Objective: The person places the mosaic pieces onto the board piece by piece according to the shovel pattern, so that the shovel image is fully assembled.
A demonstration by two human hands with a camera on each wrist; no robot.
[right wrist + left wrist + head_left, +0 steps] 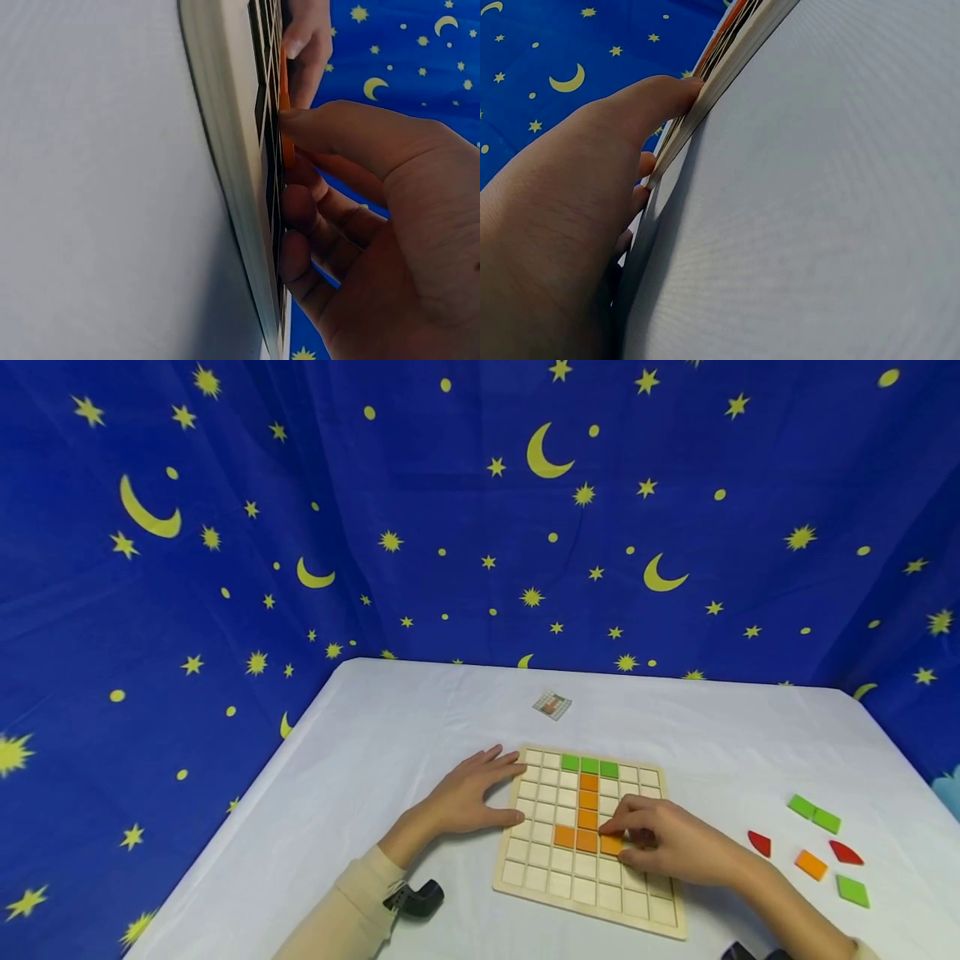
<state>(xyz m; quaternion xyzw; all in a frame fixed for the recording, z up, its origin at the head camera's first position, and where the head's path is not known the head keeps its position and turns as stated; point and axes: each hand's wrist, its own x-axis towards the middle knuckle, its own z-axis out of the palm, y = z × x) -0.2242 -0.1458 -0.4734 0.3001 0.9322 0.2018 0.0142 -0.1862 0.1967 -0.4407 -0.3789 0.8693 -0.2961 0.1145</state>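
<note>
A wooden grid board lies on the white table. Three green square tiles sit side by side in its top row. Below them runs a column of orange square tiles, with another orange tile to the left of its foot. My right hand pinches an orange tile between thumb and fingers at the cell right of that foot. Spread along the board's left edge, my left hand touches the frame with thumb and fingertips. In the left wrist view its thumb rests against the board's rim.
To the right of the board lie loose pieces: green squares, an orange square and two red rounded pieces. A small card with a grid pattern lies behind the board. A blue star-patterned curtain surrounds the table.
</note>
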